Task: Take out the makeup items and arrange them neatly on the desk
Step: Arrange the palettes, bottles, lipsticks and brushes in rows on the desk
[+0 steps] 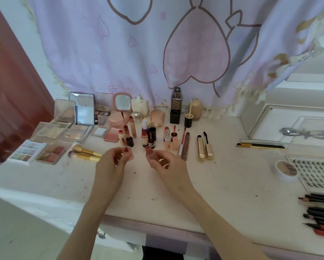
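Observation:
My left hand pinches a small lipstick with a reddish tip above the white desk. My right hand grips a pinkish lipstick cap a short way to the right of it. The two pieces are apart. Just behind my hands stand several lipsticks and lip glosses. Open palettes lie at the left, with two gold-handled brushes beside them. Two gold mascara tubes lie to the right.
Compacts, a pink mirror and foundation bottles line the back under a lilac curtain. At the right are a white tray, a lash card, a round pot and several pencils. A red door stands left.

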